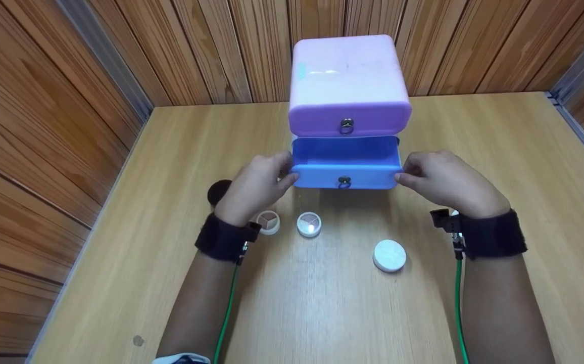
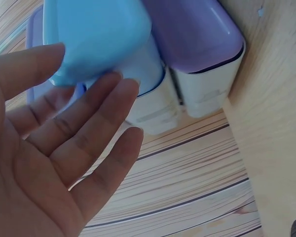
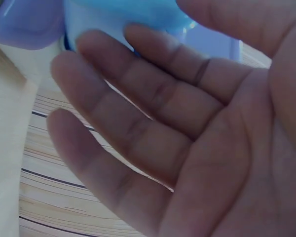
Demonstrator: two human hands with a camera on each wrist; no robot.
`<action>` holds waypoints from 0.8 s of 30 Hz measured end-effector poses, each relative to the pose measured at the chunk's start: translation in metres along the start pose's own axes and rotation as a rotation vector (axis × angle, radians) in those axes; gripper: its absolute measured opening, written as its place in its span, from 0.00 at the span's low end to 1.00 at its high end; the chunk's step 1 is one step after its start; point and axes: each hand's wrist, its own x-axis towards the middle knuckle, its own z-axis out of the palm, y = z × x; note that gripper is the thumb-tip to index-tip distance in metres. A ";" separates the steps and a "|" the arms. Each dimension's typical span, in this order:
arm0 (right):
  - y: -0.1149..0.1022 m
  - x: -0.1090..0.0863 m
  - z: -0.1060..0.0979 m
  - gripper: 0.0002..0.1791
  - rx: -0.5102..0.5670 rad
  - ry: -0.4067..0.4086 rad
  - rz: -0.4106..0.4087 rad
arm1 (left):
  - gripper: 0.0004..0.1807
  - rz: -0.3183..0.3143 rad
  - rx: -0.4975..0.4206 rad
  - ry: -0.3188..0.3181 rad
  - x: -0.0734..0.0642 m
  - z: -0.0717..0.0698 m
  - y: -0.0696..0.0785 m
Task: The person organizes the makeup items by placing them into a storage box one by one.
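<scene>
A small drawer cabinet (image 1: 350,65) with a pink top stands at the back of the table, its purple top drawer (image 1: 317,121) closed. Below that, the blue drawer (image 1: 317,177) is pulled out, and the part of its inside that shows looks bare. My left hand (image 1: 259,184) grips its left front corner, thumb on the front face. At the opposite corner my right hand (image 1: 448,179) holds it the same way. Another purple drawer (image 2: 202,39) shows under the blue one in the left wrist view. The fingers beyond each grip lie loosely spread.
Two round white pots with three-part powder, one pot (image 1: 269,222) beside my left wrist and another pot (image 1: 309,224), lie before the cabinet. A round white disc (image 1: 389,256) lies nearer. A black round thing (image 1: 218,192) is partly behind my left hand. Wood-plank walls (image 1: 251,50) enclose the table.
</scene>
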 end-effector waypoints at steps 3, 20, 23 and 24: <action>-0.004 -0.004 -0.004 0.16 -0.004 -0.026 0.001 | 0.05 0.046 0.042 0.008 -0.001 -0.003 0.003; -0.011 -0.012 -0.007 0.10 0.001 -0.116 0.048 | 0.09 0.133 0.088 -0.141 -0.009 -0.013 0.017; -0.012 -0.012 -0.005 0.11 0.012 -0.137 0.049 | 0.09 0.125 0.088 -0.156 -0.012 -0.013 0.017; -0.012 -0.012 -0.004 0.11 0.011 -0.143 0.048 | 0.09 0.123 0.087 -0.160 -0.013 -0.013 0.016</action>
